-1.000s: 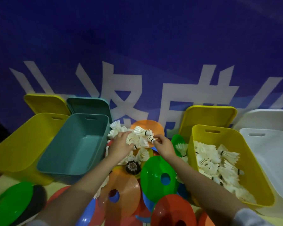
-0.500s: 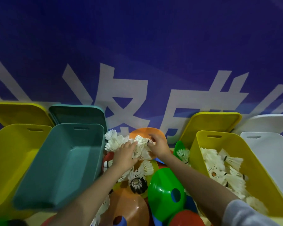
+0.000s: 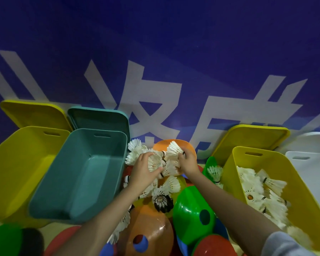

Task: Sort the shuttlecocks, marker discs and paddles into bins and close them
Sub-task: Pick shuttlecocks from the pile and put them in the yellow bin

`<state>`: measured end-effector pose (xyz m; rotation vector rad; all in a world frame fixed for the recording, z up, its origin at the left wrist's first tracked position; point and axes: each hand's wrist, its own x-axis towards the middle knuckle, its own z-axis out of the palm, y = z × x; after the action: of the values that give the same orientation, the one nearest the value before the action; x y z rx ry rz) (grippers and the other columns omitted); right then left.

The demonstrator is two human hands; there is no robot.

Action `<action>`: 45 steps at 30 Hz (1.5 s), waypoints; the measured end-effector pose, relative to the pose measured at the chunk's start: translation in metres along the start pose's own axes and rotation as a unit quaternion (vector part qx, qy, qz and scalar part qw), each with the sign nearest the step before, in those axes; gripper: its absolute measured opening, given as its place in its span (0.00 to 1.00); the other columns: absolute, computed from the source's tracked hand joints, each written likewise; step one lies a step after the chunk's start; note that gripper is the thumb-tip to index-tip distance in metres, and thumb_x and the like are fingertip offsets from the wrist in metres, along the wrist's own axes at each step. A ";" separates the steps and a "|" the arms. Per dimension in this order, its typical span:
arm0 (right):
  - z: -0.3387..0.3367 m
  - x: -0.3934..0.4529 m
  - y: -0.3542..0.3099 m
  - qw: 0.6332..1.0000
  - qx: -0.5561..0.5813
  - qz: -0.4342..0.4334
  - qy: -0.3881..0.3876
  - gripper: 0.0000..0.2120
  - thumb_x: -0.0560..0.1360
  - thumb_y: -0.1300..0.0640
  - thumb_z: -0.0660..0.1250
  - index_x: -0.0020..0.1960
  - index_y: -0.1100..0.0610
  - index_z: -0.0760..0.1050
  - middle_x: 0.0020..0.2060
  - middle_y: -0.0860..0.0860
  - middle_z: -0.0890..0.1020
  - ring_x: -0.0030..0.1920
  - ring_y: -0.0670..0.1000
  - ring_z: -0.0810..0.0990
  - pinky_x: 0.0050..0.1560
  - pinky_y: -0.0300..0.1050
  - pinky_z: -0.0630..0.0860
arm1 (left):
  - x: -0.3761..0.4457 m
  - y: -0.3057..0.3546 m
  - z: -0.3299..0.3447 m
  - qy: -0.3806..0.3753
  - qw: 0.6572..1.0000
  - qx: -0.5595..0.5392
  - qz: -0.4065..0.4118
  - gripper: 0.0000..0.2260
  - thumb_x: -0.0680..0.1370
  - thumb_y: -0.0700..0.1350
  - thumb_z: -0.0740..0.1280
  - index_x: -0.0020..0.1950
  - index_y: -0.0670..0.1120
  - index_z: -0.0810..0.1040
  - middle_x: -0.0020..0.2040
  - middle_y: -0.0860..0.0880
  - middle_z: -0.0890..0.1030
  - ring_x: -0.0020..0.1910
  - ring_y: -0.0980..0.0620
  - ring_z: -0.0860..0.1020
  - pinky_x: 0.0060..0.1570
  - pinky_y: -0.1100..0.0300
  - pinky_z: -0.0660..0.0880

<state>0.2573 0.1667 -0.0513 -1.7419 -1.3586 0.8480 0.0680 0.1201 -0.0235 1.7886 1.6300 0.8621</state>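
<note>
A white shuttlecock (image 3: 154, 162) is gripped by the left hand (image 3: 143, 171); another shuttlecock (image 3: 175, 150) is pinched by the right hand (image 3: 188, 161), both over the loose pile (image 3: 166, 183) between the teal bin (image 3: 78, 174) and the shuttlecock-filled yellow bin (image 3: 277, 169). Marker discs (image 3: 192, 209) are scattered below.

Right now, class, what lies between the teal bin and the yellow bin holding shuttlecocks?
The head view shows a heap there: loose white shuttlecocks, marker discs, and both hands, left and right, gripping shuttlecocks between teal bin and yellow bin.
</note>
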 end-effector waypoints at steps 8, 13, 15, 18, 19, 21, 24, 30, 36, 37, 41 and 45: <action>-0.094 -0.080 0.023 0.988 0.137 -0.032 0.065 0.12 0.79 0.62 0.63 0.61 0.55 0.77 0.39 0.51 0.82 0.38 0.42 0.79 0.43 0.38 0.76 | -0.037 0.051 0.009 0.020 0.997 -0.076 0.025 0.29 0.74 0.51 0.71 0.72 0.52 0.65 0.69 0.51 0.68 0.68 0.53 0.67 0.61 0.63 0.64; -0.162 -0.123 0.074 0.986 0.112 0.012 0.127 0.14 0.79 0.58 0.64 0.64 0.60 0.75 0.39 0.51 0.84 0.40 0.45 0.83 0.48 0.47 0.80 | -0.062 0.098 0.053 -0.039 0.995 -0.077 0.047 0.28 0.74 0.49 0.72 0.72 0.50 0.67 0.68 0.49 0.69 0.68 0.52 0.67 0.58 0.67 0.62; -0.188 -0.136 0.090 0.981 0.118 0.029 0.149 0.17 0.79 0.58 0.64 0.66 0.61 0.73 0.39 0.53 0.83 0.41 0.47 0.83 0.49 0.49 0.79 | -0.072 0.115 0.074 -0.054 0.994 -0.075 0.063 0.27 0.75 0.49 0.71 0.72 0.49 0.66 0.67 0.49 0.69 0.66 0.53 0.68 0.55 0.70 0.61; -0.228 -0.152 0.105 0.976 0.114 0.040 0.181 0.17 0.79 0.58 0.64 0.67 0.59 0.73 0.40 0.53 0.83 0.43 0.50 0.83 0.47 0.51 0.80 | -0.085 0.139 0.102 -0.091 0.989 -0.086 0.081 0.27 0.76 0.50 0.69 0.73 0.51 0.64 0.67 0.52 0.67 0.65 0.58 0.66 0.58 0.67 0.61; -0.241 -0.155 0.110 0.975 0.106 0.042 0.191 0.16 0.79 0.57 0.64 0.66 0.58 0.74 0.41 0.53 0.83 0.42 0.49 0.83 0.47 0.50 0.80 | -0.089 0.147 0.110 -0.100 0.987 -0.091 0.084 0.27 0.77 0.50 0.68 0.74 0.52 0.63 0.67 0.53 0.66 0.64 0.60 0.65 0.59 0.66 0.62; -0.266 -0.160 0.122 0.973 0.088 0.058 0.206 0.16 0.79 0.57 0.64 0.66 0.57 0.74 0.44 0.53 0.84 0.44 0.48 0.83 0.49 0.48 0.78 | -0.094 0.164 0.126 -0.113 0.985 -0.097 0.089 0.27 0.77 0.51 0.68 0.74 0.53 0.63 0.66 0.54 0.66 0.62 0.62 0.65 0.59 0.66 0.62; -0.297 -0.167 0.142 0.976 -0.026 0.066 0.204 0.18 0.79 0.54 0.63 0.68 0.53 0.73 0.56 0.53 0.82 0.56 0.53 0.80 0.54 0.49 0.75 | -0.095 0.187 0.147 -0.124 0.982 -0.097 0.102 0.26 0.77 0.51 0.68 0.74 0.54 0.63 0.65 0.55 0.65 0.61 0.62 0.65 0.58 0.66 0.62; -0.317 -0.168 0.159 0.975 -0.153 0.050 0.152 0.19 0.80 0.56 0.61 0.70 0.57 0.71 0.62 0.55 0.77 0.60 0.55 0.76 0.54 0.46 0.71 | -0.076 0.216 0.193 -0.120 0.986 -0.062 0.101 0.27 0.76 0.54 0.68 0.73 0.54 0.65 0.67 0.52 0.68 0.64 0.56 0.68 0.62 0.57 0.68; -0.307 -0.174 0.158 0.970 -0.204 0.025 0.131 0.20 0.80 0.55 0.60 0.71 0.56 0.68 0.65 0.54 0.74 0.59 0.55 0.76 0.53 0.48 0.73 | -0.042 0.235 0.240 -0.085 0.996 -0.003 0.022 0.28 0.76 0.53 0.68 0.73 0.47 0.64 0.68 0.43 0.65 0.63 0.43 0.71 0.62 0.52 0.69; -0.306 -0.175 0.160 0.970 -0.204 0.021 0.128 0.20 0.80 0.55 0.59 0.71 0.55 0.68 0.65 0.53 0.73 0.59 0.55 0.76 0.53 0.48 0.74 | -0.037 0.237 0.248 -0.083 0.996 0.006 0.012 0.29 0.76 0.53 0.68 0.73 0.46 0.64 0.68 0.42 0.65 0.63 0.42 0.72 0.61 0.53 0.69; -0.309 -0.174 0.164 0.974 -0.198 0.019 0.111 0.20 0.80 0.54 0.57 0.71 0.53 0.67 0.67 0.53 0.71 0.58 0.53 0.77 0.53 0.47 0.75 | -0.007 0.246 0.273 -0.076 0.997 0.016 0.016 0.27 0.75 0.51 0.70 0.70 0.43 0.67 0.66 0.40 0.67 0.61 0.40 0.72 0.59 0.52 0.70; -0.311 -0.173 0.162 0.975 -0.198 0.005 0.100 0.20 0.80 0.55 0.57 0.72 0.54 0.66 0.66 0.53 0.73 0.60 0.53 0.77 0.54 0.47 0.74 | 0.026 0.240 0.286 -0.073 0.997 0.010 0.014 0.25 0.75 0.52 0.70 0.68 0.44 0.69 0.64 0.42 0.72 0.62 0.42 0.72 0.60 0.50 0.70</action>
<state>0.5624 -0.0764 -0.0293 -2.0739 -1.4500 0.4065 0.4422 0.1265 -0.0180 1.8461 1.5287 0.7120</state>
